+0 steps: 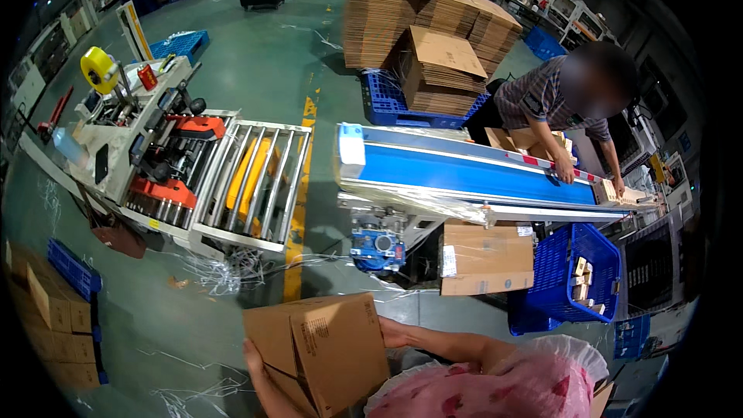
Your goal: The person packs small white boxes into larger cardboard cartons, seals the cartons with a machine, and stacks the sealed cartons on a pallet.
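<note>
A brown cardboard box (344, 352) is held in front of my body, its top flaps folded in with a slanting gap between them. My left hand (254, 358) presses on the box's left side, and my right hand (393, 333) grips its right side near the upper corner. Part of the fingers of both hands is hidden by the cardboard. Just beyond the box lies the green floor. My right sleeve (503, 379) is pink with a red pattern.
A blue conveyor belt (472, 178) runs ahead, where a co-worker (553, 97) handles small boxes. At left stands a box-taping machine (178, 162) with a roller table (259, 186). A blue basket (553, 286) holds small boxes. Loose straps (224, 271) litter the floor; flattened cartons (445, 62) stand behind.
</note>
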